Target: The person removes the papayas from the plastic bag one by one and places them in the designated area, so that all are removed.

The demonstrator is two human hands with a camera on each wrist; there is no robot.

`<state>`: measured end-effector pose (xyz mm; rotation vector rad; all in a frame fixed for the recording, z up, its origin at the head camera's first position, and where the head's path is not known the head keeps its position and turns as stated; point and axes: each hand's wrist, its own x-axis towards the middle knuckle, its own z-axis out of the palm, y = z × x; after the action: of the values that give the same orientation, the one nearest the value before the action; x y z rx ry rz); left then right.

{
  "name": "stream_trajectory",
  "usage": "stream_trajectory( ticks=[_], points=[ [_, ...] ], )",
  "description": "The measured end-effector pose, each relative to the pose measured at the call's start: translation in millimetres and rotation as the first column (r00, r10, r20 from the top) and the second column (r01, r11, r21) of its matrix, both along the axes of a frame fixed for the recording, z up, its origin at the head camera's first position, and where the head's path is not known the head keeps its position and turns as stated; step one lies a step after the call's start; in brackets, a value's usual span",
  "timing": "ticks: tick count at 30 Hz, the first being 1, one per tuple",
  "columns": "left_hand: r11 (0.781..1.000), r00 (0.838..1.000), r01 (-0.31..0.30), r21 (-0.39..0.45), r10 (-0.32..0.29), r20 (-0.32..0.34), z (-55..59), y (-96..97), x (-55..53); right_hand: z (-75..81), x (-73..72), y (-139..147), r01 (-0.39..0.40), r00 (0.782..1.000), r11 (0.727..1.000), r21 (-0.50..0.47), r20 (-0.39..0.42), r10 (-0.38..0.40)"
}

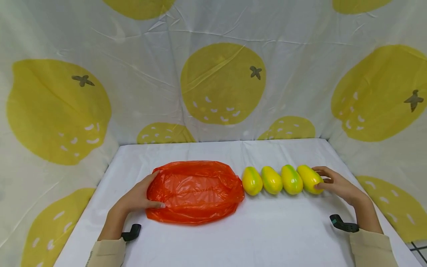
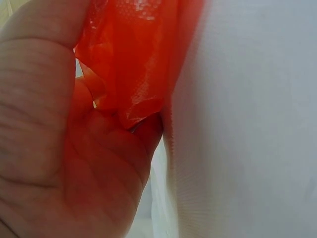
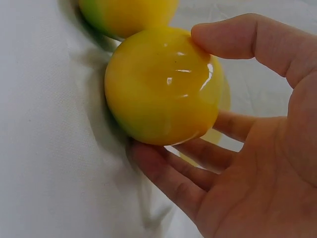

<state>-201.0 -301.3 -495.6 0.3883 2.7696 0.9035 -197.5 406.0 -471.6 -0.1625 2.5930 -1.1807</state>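
A red plastic bag (image 1: 197,191) lies spread on the white table, its mouth facing up. My left hand (image 1: 140,194) holds the bag's left end, thumb on the near side and fingers at the far side. In the left wrist view the red film (image 2: 138,64) runs between thumb and palm, and the fingertips are partly hidden by it. Right of the bag stretches a row of several glossy yellow-green mangoes (image 1: 252,181). My right hand (image 1: 340,185) grips the rightmost mango (image 1: 308,178), thumb on one side and fingers curled round the other, as the right wrist view shows.
The leftmost mango sits against the bag's right end. White cloth covers the table (image 1: 247,237). Behind and at both sides hangs a curtain (image 1: 293,74) with a yellow lemon print. Black camera mounts (image 1: 343,223) are worn at both wrists.
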Motion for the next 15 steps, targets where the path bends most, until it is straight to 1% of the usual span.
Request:
stream_trajectory(
  ticks=[5, 8, 11, 15],
  points=[
    [1.0, 1.0, 0.01, -0.006, -0.01, -0.016, -0.1, -0.7, -0.4, -0.9, 1.9, 0.4, -0.009, 1.0, 1.0, 0.015, -0.007, 0.01],
    [1.0, 1.0, 0.008, 0.005, -0.008, -0.018, 0.3, -0.6, 0.5, -1.8, 2.6, 0.0, -0.012, 1.0, 1.0, 0.02, -0.011, 0.012],
    [1.0, 0.999, 0.018, 0.013, -0.017, -0.032, 0.4, -1.1, 0.6, -2.9, 2.2, -0.2, -0.013, 1.0, 1.0, 0.02, -0.005, 0.013],
    [1.0, 0.999, 0.012, 0.017, -0.011, -0.041, 0.1, -1.4, -1.3, -2.5, 1.2, 0.1, -0.01, 1.0, 1.0, 0.018, 0.007, 0.01]
  ],
)
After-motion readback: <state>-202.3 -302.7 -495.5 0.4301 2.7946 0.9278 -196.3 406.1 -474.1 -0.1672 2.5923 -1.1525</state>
